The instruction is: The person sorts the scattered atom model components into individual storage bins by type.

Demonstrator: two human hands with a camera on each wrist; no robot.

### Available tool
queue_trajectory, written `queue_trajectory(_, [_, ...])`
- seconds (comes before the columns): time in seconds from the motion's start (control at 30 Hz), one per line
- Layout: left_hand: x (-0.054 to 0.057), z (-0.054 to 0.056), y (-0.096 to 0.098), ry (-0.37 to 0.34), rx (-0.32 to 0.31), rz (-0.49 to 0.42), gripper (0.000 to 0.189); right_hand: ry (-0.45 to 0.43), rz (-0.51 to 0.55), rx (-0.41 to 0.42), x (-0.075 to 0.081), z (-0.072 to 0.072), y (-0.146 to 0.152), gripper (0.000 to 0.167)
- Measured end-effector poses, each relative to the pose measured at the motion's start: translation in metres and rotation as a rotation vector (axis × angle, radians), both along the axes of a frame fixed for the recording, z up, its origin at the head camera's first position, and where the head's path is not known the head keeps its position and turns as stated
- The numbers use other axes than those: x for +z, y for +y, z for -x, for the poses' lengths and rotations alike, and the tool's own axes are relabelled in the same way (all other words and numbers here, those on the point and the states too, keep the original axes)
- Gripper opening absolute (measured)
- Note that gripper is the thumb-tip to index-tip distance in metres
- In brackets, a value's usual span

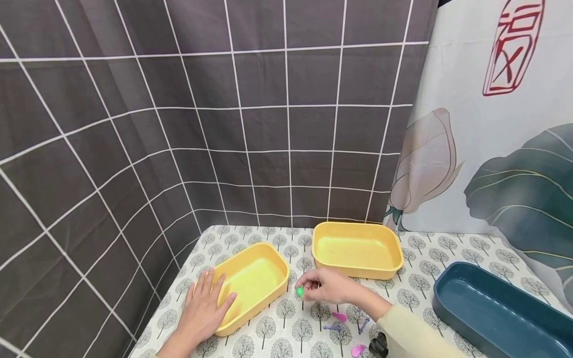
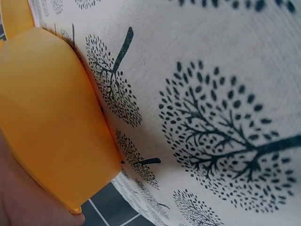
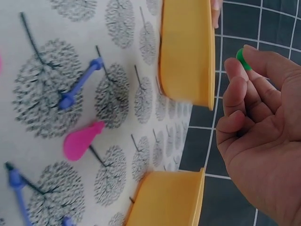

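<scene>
My right hand (image 1: 326, 285) pinches a small round green piece (image 1: 299, 292) between thumb and fingertips, above the cloth between two yellow trays. In the right wrist view the green piece (image 3: 243, 59) peeks out between the thumb and index finger, partly hidden by them. My left hand (image 1: 203, 308) rests with spread fingers on the near left rim of the tilted left yellow tray (image 1: 257, 276), thumb reaching over its inside. The left wrist view shows that tray's outer wall (image 2: 56, 108) and part of the hand (image 2: 28, 197).
Another yellow tray (image 1: 358, 273) stands at the back. A dark blue tray (image 1: 492, 328) sits at the right. Near the right forearm lie pink pieces (image 1: 339, 316), purple sticks (image 1: 332, 327) and a black object (image 1: 378, 345). Beneath everything is a tree-print cloth (image 1: 266, 328).
</scene>
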State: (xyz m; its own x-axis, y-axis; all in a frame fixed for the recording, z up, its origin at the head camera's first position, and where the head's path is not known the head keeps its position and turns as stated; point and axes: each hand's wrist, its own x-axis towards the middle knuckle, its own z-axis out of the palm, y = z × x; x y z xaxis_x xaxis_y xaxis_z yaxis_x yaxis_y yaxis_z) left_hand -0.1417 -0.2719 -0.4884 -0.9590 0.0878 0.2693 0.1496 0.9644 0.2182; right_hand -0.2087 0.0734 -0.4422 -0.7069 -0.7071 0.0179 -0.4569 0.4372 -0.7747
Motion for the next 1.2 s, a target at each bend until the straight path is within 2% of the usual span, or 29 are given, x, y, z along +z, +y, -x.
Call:
queue_trajectory(0.5, [-0.002, -0.001, -0.003, -0.019, 0.012, 0.006, 0.068, -0.005, 0.049, -0.014, -0.001, 0.026, -0.042, 0.014])
queue_trajectory(0.8, [-0.002, -0.001, -0.004, -0.023, 0.02, -0.002, 0.068, -0.048, 0.049, -0.088, 0.0, 0.037, -0.067, 0.015])
queue_trajectory(1.2, [0.0, 0.002, -0.001, -0.029, 0.015, -0.003, 0.07, -0.099, 0.105, -0.156, -0.004, 0.045, -0.097, 0.019])
